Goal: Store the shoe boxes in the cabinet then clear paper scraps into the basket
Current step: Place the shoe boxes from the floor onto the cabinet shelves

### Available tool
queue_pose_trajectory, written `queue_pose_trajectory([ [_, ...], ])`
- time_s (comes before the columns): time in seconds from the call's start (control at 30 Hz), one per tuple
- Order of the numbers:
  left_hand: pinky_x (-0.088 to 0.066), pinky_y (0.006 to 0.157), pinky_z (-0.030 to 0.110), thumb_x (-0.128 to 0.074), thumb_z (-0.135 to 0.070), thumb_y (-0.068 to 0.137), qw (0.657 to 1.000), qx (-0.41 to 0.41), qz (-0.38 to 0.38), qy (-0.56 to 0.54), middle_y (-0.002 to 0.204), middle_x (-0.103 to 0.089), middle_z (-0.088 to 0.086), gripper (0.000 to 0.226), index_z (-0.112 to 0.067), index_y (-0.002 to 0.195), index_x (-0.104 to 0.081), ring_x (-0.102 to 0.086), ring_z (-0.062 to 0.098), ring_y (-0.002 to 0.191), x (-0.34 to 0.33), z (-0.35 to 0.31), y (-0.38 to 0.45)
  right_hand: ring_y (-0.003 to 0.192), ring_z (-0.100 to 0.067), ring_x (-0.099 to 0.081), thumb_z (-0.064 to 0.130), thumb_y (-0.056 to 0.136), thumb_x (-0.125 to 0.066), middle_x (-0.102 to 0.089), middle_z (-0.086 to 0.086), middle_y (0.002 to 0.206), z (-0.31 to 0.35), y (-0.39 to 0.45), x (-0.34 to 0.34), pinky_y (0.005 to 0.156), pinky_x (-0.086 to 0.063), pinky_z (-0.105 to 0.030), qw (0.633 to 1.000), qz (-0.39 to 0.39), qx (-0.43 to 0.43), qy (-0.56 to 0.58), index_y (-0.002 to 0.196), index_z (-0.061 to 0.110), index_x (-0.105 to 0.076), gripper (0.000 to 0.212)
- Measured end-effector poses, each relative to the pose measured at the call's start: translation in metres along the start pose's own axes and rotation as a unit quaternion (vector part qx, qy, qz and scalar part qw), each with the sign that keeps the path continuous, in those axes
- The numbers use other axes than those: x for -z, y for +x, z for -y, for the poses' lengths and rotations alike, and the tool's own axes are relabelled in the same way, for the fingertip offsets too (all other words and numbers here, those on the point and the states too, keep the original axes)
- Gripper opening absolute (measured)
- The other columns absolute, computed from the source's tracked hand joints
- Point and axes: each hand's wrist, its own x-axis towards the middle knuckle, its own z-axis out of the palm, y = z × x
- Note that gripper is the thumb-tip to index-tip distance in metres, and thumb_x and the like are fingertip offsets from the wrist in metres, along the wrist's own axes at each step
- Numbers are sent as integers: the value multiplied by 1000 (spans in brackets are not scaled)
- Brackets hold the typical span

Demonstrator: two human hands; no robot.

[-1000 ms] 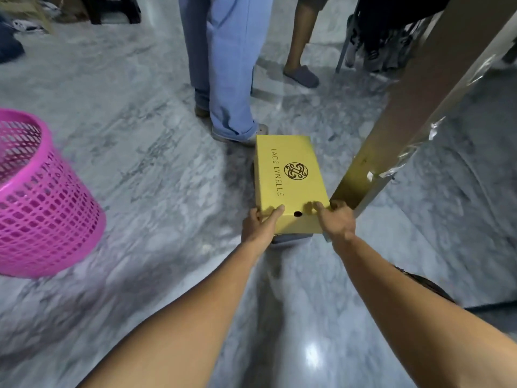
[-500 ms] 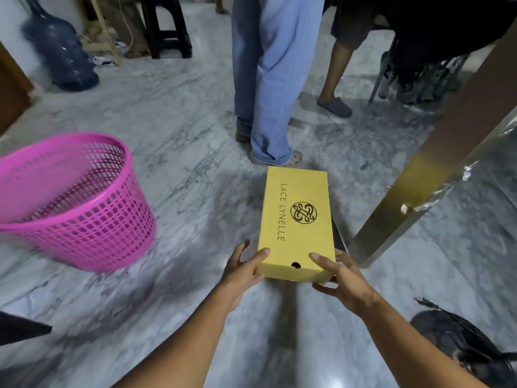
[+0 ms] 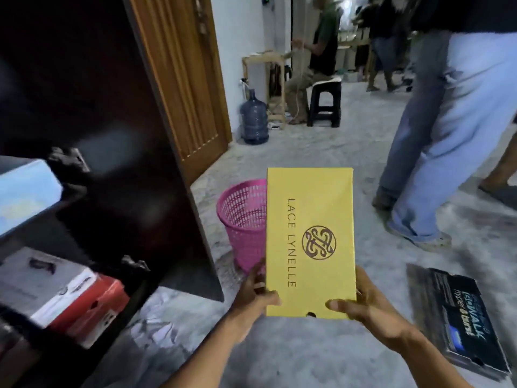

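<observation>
Both the left hand [image 3: 256,296] and right hand [image 3: 366,309] are gripping the yellow box [image 3: 310,242], while the cabinet [image 3: 92,219] is holding several boxes and the black box [image 3: 458,317] is awaiting storage.

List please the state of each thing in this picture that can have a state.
yellow shoe box: closed, lifted, held at its near end
left hand: gripping the box
right hand: gripping the box
pink basket: upright on the floor
cabinet: open, boxes on its shelves
dark shoe box: lying on the floor
</observation>
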Motion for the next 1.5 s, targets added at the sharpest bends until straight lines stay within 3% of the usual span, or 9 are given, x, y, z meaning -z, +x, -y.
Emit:
queue_pose_trajectory([
  [0.1,-55,65,24,-75,-8,47,995,-63,-74,-8,117,-73,9,100,-28,142,-52,-67,21,100,46,-13,-38,105,-13,-71,15,69,-92,-66,5,136,35,17,-46,67,-55,-36,996,68,37,-45,144,41,-46,92],
  [0.23,-55,61,22,-64,6,52,983,-119,-139,-23,114,-71,6,94,-23,140,-47,-70,5,87,91,-31,-84,129,-19,-62,-1,70,-92,-64,8,141,78,33,-106,96,-60,-50,983,132,105,-67,146,39,-46,98],
  [0.33,-57,68,22,-67,0,55,965,-144,-220,-19,112,-75,-1,91,-26,140,-49,-68,18,100,129,-36,-119,133,-25,-60,-6,67,-91,-64,3,140,112,46,-158,96,-58,-58,968,187,147,-77,147,31,-46,99],
  [0.57,-55,64,24,-68,-8,57,917,-151,-365,-63,82,-76,-6,60,-9,116,-60,-72,10,78,228,-76,-182,134,-24,-58,23,62,-97,-62,2,143,186,83,-288,101,-56,-52,934,291,189,-83,148,35,-44,102],
  [0.73,-58,94,59,-78,-31,62,886,-169,-419,-103,120,-68,22,45,-20,104,-66,-63,48,116,293,-113,-193,110,-26,-74,24,60,-94,-71,-8,128,236,111,-374,97,-59,-49,941,293,169,-16,135,24,-50,87],
  [0.97,-59,63,30,-78,-40,84,826,-163,-512,-168,105,-69,3,35,-26,114,-67,-66,19,84,354,-178,-191,116,-25,-64,53,78,-82,-64,-4,132,278,160,-473,90,-62,-53,962,250,109,-13,132,25,-54,67],
  [1.07,-56,50,24,-75,-62,75,805,-149,-555,-146,108,-68,1,62,-25,123,-63,-66,17,85,374,-206,-187,123,-28,-54,63,79,-76,-51,-1,137,295,171,-507,90,-61,-50,975,205,80,-14,136,27,-48,74],
  [1.2,-65,70,43,-65,-87,54,795,-129,-585,-96,120,-65,3,98,-30,133,-51,-66,27,106,398,-228,-184,125,-31,-52,73,78,-66,-48,-3,143,311,191,-542,90,-57,-48,978,194,79,16,135,28,-47,76],
  [1.5,-65,75,47,-72,-55,66,730,-108,-664,120,83,-76,-4,34,-27,82,-63,-76,27,72,451,-209,-172,125,-28,-60,54,81,-76,-62,-6,139,312,227,-592,110,-49,-46,967,152,185,-89,145,18,-52,77],
])
